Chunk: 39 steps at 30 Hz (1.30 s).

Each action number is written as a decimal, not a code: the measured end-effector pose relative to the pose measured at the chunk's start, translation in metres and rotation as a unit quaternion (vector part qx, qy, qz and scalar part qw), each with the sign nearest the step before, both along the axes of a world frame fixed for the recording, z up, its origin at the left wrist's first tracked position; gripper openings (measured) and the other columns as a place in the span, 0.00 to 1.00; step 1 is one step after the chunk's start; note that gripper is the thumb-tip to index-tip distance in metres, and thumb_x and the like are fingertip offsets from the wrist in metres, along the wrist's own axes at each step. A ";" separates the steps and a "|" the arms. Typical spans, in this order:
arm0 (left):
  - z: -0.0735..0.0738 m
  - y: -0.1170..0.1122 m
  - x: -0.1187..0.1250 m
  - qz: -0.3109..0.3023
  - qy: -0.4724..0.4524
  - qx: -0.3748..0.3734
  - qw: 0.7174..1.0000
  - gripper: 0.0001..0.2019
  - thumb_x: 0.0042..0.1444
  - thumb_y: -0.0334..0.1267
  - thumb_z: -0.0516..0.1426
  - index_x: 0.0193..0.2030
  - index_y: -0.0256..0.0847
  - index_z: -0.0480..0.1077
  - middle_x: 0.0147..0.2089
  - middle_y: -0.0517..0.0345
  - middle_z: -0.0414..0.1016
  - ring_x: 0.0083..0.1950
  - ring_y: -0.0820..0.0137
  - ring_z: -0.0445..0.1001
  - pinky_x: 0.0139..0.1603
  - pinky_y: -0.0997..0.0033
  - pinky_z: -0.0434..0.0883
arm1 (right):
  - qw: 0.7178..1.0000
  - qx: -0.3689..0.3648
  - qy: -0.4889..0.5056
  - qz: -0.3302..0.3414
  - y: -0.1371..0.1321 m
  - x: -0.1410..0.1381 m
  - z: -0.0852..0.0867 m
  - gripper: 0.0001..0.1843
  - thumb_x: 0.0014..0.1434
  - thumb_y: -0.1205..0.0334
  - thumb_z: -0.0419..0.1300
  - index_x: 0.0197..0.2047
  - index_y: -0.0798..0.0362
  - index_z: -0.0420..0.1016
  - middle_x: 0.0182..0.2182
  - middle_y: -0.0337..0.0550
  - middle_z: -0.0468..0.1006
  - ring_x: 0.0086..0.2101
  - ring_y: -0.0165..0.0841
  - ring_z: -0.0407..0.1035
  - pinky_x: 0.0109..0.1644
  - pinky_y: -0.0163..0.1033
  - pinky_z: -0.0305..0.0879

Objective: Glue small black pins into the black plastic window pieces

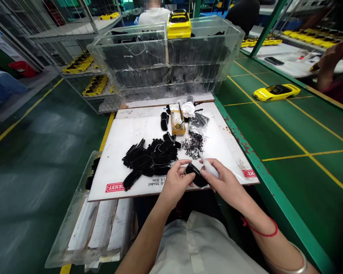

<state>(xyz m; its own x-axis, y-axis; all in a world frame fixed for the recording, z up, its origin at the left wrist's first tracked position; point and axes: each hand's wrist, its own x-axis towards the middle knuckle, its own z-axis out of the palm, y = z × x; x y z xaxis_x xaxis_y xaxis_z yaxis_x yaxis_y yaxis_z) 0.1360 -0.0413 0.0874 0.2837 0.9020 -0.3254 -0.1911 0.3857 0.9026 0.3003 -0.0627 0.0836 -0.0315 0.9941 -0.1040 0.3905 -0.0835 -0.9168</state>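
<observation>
Just above the board's near edge, my left hand [175, 182] pinches a glossy black plastic part [199, 180] by its left side. My right hand [224, 184] is closed around a small whitish squeeze bottle [210, 168], its thumb and fingers close to the part's right side; whether they touch it I cannot tell. Left of my hands lies a heap of similar black parts [144, 161]. Beyond them are a pile of tiny thin black pieces [193, 146] and a small yellow box [178, 127] with items inside.
The white board [225, 140] carries a clear bag of black pieces [198, 121] and crumpled white paper [188, 109]. Clear plastic bins [131, 57] stand behind, topped by a yellow model car [179, 24]. Another model car [276, 92] is at right. A green rail [263, 198] borders the board.
</observation>
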 end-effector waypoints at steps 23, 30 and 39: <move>-0.044 -0.004 0.015 0.036 -0.090 -0.063 0.993 0.20 0.48 0.32 0.63 0.46 0.36 0.62 0.38 0.54 0.76 0.30 0.76 0.74 0.40 0.70 0.72 | 0.946 0.203 -0.188 -0.171 -0.007 0.008 0.008 0.13 0.54 0.51 0.63 0.37 0.51 0.74 0.28 0.39 0.75 0.26 0.30 0.66 0.27 0.34 0.62; -0.048 -0.004 0.014 0.022 -0.088 -0.042 0.995 0.20 0.49 0.31 0.62 0.48 0.36 0.60 0.36 0.57 0.74 0.30 0.78 0.72 0.41 0.70 0.73 | 0.920 0.275 -0.247 -0.131 -0.009 0.004 0.005 0.10 0.61 0.56 0.57 0.37 0.54 0.73 0.25 0.39 0.74 0.18 0.26 0.61 0.23 0.33 0.59; -0.051 -0.006 0.015 0.025 -0.098 -0.025 0.995 0.20 0.49 0.31 0.62 0.48 0.37 0.61 0.38 0.56 0.74 0.32 0.77 0.71 0.40 0.69 0.74 | 0.916 0.302 -0.243 -0.105 -0.007 0.002 -0.001 0.07 0.61 0.58 0.57 0.38 0.53 0.71 0.29 0.40 0.76 0.23 0.28 0.68 0.25 0.32 0.62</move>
